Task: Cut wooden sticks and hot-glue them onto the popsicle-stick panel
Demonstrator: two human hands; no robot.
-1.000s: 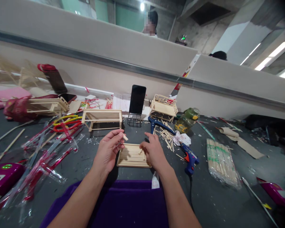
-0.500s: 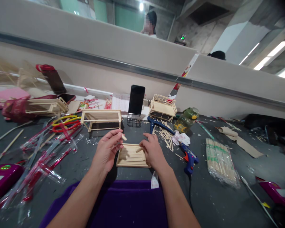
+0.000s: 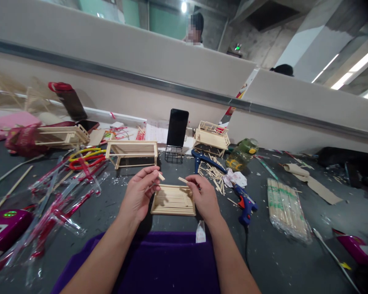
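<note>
A flat panel of glued wooden sticks lies on the dark table in front of me. My left hand hovers at the panel's left edge and pinches a short wooden stick between thumb and fingers. My right hand sits at the panel's right edge and pinches another short stick, lifted just above the panel's far edge.
A blue glue gun, blue pliers, loose stick offcuts and a wrapped bundle of sticks lie to the right. Stick models, a phone on a stand and plastic wrappers sit behind and left. A person stands beyond the partition.
My right hand has lifted its short stick off the panel's surface and now holds it above the far edge. The left hand has kept its stick in place.
</note>
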